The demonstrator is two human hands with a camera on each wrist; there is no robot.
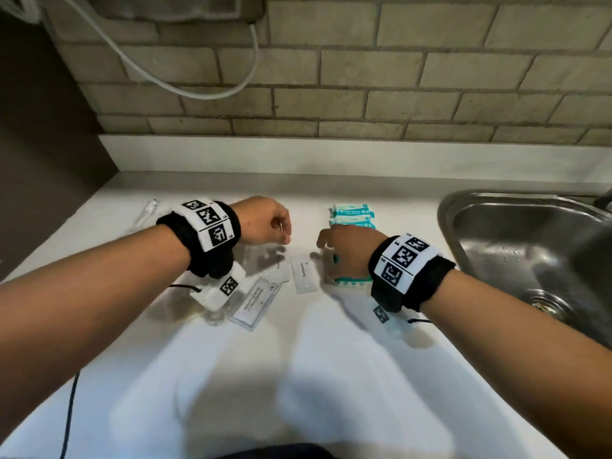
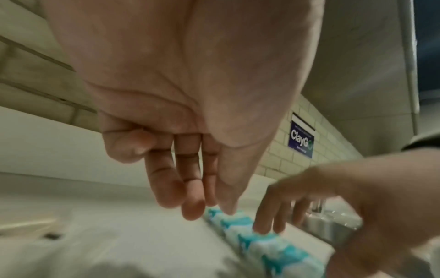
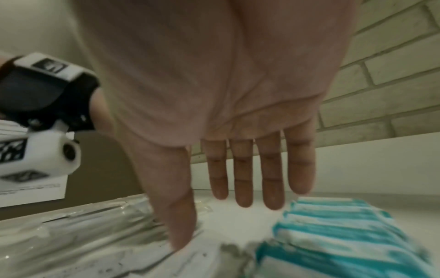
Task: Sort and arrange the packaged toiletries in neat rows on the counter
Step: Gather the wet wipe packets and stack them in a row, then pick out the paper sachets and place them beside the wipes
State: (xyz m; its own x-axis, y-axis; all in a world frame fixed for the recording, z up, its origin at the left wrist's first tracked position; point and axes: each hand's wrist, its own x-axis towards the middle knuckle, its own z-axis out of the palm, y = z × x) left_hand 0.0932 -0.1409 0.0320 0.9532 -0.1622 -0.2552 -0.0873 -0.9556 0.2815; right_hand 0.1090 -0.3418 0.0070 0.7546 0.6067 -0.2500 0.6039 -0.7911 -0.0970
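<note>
Teal-and-white wipe packets (image 1: pixel 352 217) lie stacked at the back of the white counter (image 1: pixel 298 376), with another teal packet (image 1: pixel 351 280) just in front. My right hand (image 1: pixel 342 248) is flat over that front packet with fingers straight; its fingertips (image 2: pixel 262 225) touch the teal packet (image 2: pixel 281 250). A white toothpaste sachet (image 1: pixel 303 273) and a clear shampoo-with-conditioner sachet (image 1: pixel 255 303) lie left of it. My left hand (image 1: pixel 270 223) hovers above the sachets with fingers (image 2: pixel 190 197) hanging loosely and holding nothing. From the right wrist, the teal packets (image 3: pixel 333 225) sit beside clear wrappers (image 3: pixel 95 235).
A steel sink (image 1: pixel 530 253) is set into the counter on the right. A white cable end (image 1: pixel 147 210) lies at the back left, its cord hanging down the tiled wall (image 1: pixel 364 77). A dark panel (image 1: pixel 39 160) bounds the left side.
</note>
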